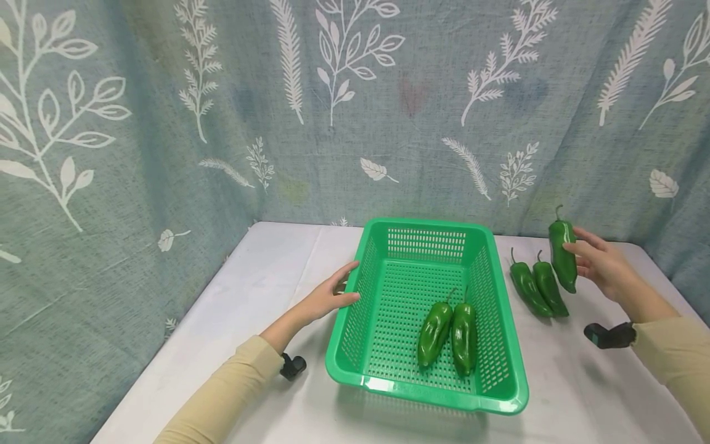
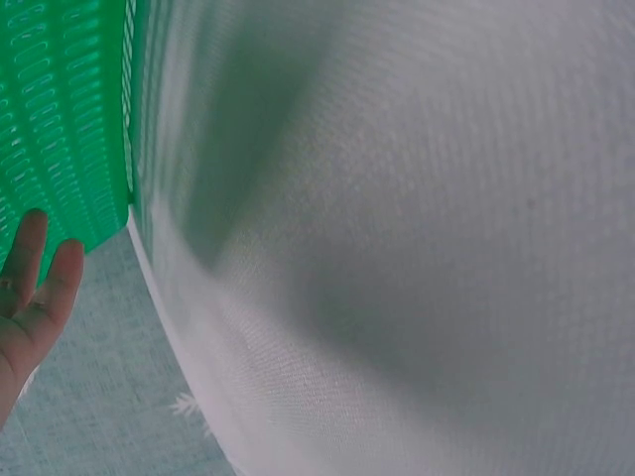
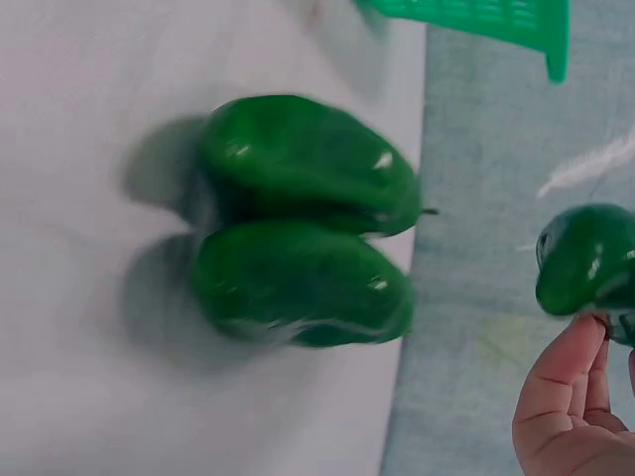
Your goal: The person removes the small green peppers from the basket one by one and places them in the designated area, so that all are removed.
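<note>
A green plastic basket [image 1: 424, 396] stands mid-table with two green peppers [image 1: 464, 336] lying side by side on its floor, toward the right. My left hand [image 1: 324, 297] is at the basket's left rim, fingers spread and fairly straight; in the left wrist view its fingertips [image 2: 67, 260] are beside the perforated wall. To the right of the basket, my right hand [image 1: 601, 265] pinches a third green pepper [image 1: 563, 253] between thumb and fingers, above the table. Two more peppers [image 3: 298, 283] lie close together on the cloth just left of that hand.
A white cloth [image 1: 266, 271] covers the table. Behind and at the left hangs a blue-grey curtain [image 1: 233, 185] with white leaf prints. Small black wrist devices [image 1: 610, 336] sit below both hands.
</note>
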Demonstrator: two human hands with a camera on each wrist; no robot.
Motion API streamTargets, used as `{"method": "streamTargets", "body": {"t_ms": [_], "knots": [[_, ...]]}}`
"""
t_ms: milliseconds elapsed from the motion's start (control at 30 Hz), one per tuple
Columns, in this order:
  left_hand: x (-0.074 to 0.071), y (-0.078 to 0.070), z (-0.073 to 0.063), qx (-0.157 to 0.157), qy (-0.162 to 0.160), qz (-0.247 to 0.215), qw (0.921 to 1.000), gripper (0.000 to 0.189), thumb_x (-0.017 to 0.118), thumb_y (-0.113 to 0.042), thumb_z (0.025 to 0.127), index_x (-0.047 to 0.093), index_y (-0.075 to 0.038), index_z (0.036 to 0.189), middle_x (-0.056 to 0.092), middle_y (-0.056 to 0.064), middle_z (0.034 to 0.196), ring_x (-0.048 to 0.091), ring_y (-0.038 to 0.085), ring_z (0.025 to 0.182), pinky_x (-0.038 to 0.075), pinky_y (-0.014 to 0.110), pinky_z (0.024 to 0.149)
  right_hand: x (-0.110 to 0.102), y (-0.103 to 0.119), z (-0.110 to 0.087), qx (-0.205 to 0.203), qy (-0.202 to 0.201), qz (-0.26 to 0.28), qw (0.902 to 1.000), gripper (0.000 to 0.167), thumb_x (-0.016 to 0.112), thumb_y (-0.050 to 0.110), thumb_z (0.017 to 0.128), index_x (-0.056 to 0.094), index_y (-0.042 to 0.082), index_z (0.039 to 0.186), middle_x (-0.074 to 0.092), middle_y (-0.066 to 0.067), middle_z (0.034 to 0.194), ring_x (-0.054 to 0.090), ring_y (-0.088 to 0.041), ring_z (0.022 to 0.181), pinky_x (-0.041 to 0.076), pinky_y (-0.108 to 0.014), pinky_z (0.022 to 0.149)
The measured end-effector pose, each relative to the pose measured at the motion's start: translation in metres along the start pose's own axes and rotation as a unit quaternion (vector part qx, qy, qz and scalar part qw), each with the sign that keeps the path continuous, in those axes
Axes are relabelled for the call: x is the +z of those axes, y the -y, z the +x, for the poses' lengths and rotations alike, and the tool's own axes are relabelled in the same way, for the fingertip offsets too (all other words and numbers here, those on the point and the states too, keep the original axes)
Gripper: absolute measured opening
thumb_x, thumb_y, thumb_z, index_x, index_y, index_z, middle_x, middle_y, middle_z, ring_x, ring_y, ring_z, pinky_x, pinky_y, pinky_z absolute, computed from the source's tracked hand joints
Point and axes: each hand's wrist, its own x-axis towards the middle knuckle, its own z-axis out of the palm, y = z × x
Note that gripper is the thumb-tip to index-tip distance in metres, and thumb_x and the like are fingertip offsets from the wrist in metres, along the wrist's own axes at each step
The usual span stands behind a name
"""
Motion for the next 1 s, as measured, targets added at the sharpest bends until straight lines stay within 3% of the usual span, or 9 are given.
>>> {"method": "streamTargets", "body": {"t_ms": [267, 500, 633, 800, 900, 1000], "knots": [[0.001, -0.001, -0.001, -0.004, -0.002, 0.004, 1.0, 0.076, 0.058, -0.041, 0.088, 0.014, -0.028, 0.148, 0.015, 0.017, 0.151, 0.035, 0.035, 0.13, 0.035, 0.053, 0.099, -0.009, -0.019, 0.004, 0.002, -0.022, -0.032, 0.9992, 0.086, 0.06, 0.029, 0.089, -0.001, 0.009, 0.147, 0.053, 0.024, 0.077, 0.056, 0.004, 0.069, 0.048, -0.016, 0.062], [0.001, 0.0, 0.001, 0.011, 0.001, -0.001, 0.9999, 0.077, 0.058, -0.04, 0.088, 0.013, -0.023, 0.148, 0.017, 0.019, 0.15, 0.036, 0.037, 0.128, 0.037, 0.053, 0.097, -0.014, -0.036, 0.006, 0.003, -0.038, -0.086, 0.9956, 0.083, 0.056, 0.033, 0.09, 0.003, 0.005, 0.147, 0.049, 0.027, 0.083, 0.052, 0.008, 0.071, 0.047, -0.014, 0.063], [0.001, 0.0, 0.001, 0.01, 0.001, -0.002, 0.9999, 0.077, 0.058, -0.039, 0.088, 0.014, -0.023, 0.148, 0.017, 0.019, 0.15, 0.037, 0.037, 0.128, 0.038, 0.052, 0.097, -0.016, -0.045, 0.007, 0.009, -0.056, -0.127, 0.9903, 0.083, 0.054, 0.04, 0.09, 0.005, 0.003, 0.146, 0.044, 0.012, 0.102, 0.047, 0.009, 0.074, 0.046, -0.013, 0.065], [0.001, 0.0, 0.0, 0.007, 0.002, -0.004, 1.0, 0.076, 0.058, -0.039, 0.088, 0.014, -0.025, 0.148, 0.016, 0.019, 0.15, 0.036, 0.036, 0.128, 0.038, 0.051, 0.097, -0.017, -0.051, 0.008, 0.013, -0.064, -0.159, 0.9851, 0.084, 0.051, 0.044, 0.09, 0.006, 0.0, 0.146, 0.035, -0.017, 0.125, 0.042, 0.003, 0.082, 0.046, -0.012, 0.066], [0.001, 0.0, 0.0, 0.01, 0.002, -0.003, 0.9999, 0.076, 0.058, -0.039, 0.088, 0.013, -0.024, 0.148, 0.016, 0.019, 0.15, 0.036, 0.036, 0.128, 0.037, 0.052, 0.097, -0.016, -0.054, 0.009, 0.015, -0.07, -0.171, 0.9826, 0.083, 0.049, 0.044, 0.091, 0.006, -0.002, 0.145, 0.021, -0.029, 0.138, 0.044, -0.009, 0.092, 0.046, -0.012, 0.065], [0.001, 0.001, 0.001, 0.014, 0.001, -0.002, 0.9999, 0.077, 0.058, -0.039, 0.088, 0.013, -0.023, 0.148, 0.016, 0.019, 0.15, 0.036, 0.037, 0.128, 0.037, 0.053, 0.098, -0.014, -0.057, 0.01, 0.018, -0.086, -0.179, 0.9798, 0.082, 0.047, 0.045, 0.091, 0.007, -0.003, 0.145, 0.013, -0.031, 0.144, 0.042, -0.026, 0.103, 0.045, -0.012, 0.063]]}}
